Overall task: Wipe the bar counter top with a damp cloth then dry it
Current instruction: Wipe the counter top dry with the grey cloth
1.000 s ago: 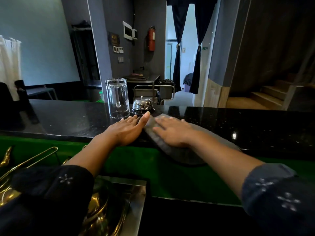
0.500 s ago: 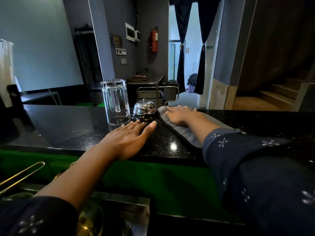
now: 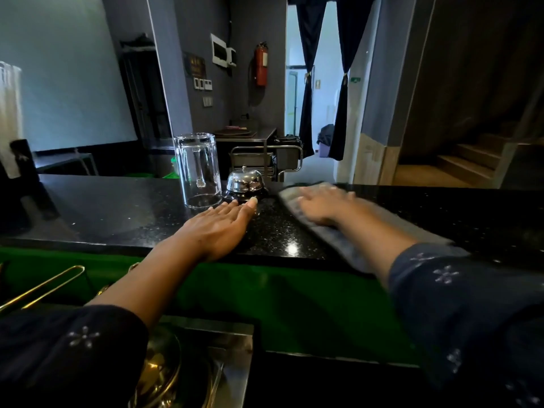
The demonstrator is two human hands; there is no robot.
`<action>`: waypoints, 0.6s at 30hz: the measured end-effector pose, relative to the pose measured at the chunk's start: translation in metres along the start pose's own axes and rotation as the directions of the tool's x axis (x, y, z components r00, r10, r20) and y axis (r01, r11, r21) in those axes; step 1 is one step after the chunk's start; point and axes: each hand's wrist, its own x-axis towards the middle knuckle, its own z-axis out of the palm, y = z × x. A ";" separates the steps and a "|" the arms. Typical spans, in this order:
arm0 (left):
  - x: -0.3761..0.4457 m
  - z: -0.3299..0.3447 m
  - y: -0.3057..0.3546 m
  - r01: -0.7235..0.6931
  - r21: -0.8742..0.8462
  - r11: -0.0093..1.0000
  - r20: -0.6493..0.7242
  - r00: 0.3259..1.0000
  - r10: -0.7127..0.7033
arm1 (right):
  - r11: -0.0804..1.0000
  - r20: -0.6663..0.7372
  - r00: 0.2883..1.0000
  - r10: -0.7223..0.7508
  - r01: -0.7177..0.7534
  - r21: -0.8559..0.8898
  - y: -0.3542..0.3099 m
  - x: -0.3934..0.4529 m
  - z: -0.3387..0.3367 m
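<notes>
The black speckled bar counter top [image 3: 123,213] runs across the view. A grey cloth [image 3: 338,240] lies on it, stretching from the far edge back to the near edge. My right hand [image 3: 321,206] presses flat on the cloth near the far edge, fingers spread, blurred by motion. My left hand [image 3: 217,228] rests flat on the bare counter, palm down, fingertips almost touching the bell's base. It holds nothing.
An upturned glass mug [image 3: 198,170] and a chrome service bell [image 3: 245,182] stand just left of the cloth. A green ledge [image 3: 265,298] lies below the counter edge, with brass and steel vessels [image 3: 159,375] under my left arm.
My right hand pushed the cloth from the near edge out to the far edge, then slid a little to the right. The left hand stayed flat in place.
</notes>
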 end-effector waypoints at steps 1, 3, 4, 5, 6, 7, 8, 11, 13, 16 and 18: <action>-0.001 -0.001 0.002 0.011 -0.002 1.000 0.002 1.000 -0.011 | 0.998 -0.001 0.998 -0.068 0.068 0.011 -0.026 -0.013 0.003; -0.005 -0.005 0.006 0.040 -0.002 0.999 0.003 0.999 -0.040 | 0.986 0.026 0.986 -0.163 0.162 0.037 -0.069 -0.041 0.004; -0.008 -0.005 0.008 0.052 -0.001 0.999 0.005 0.999 -0.052 | 0.981 0.045 0.981 -0.189 0.187 0.048 -0.078 -0.050 0.004; -0.010 -0.006 0.009 0.058 0.000 0.998 0.006 0.998 -0.058 | 0.978 0.062 0.977 -0.203 0.200 0.051 -0.077 -0.054 0.004; -0.012 -0.006 0.009 0.055 0.001 0.999 0.006 0.998 -0.055 | 0.977 0.068 0.975 -0.211 0.208 0.054 -0.067 -0.057 0.003; -0.014 -0.006 0.009 0.046 -0.003 0.999 0.003 0.999 -0.046 | 0.977 0.063 0.976 -0.209 0.205 0.053 -0.050 -0.057 0.002; -0.016 -0.006 0.010 0.036 -0.009 0.999 -0.004 0.999 -0.036 | 0.981 0.052 0.981 -0.187 0.185 0.051 -0.027 -0.057 0.000; -0.014 -0.004 0.007 0.020 -0.009 1.000 -0.013 1.000 -0.020 | 1.000 0.022 1.000 0.003 -0.004 0.020 0.059 -0.055 -0.009; -0.009 -0.001 0.003 0.000 0.007 1.000 -0.014 1.000 0.000 | 0.984 0.026 0.984 0.176 -0.176 -0.009 0.111 -0.058 -0.017; 0.001 0.004 -0.004 -0.016 0.020 1.000 -0.020 1.000 0.017 | 0.950 0.032 0.950 0.311 -0.309 -0.044 0.130 -0.061 -0.019; 0.005 0.005 -0.005 -0.006 0.021 1.000 -0.022 1.000 0.006 | 0.952 0.020 0.953 0.303 -0.301 -0.061 0.107 -0.060 -0.018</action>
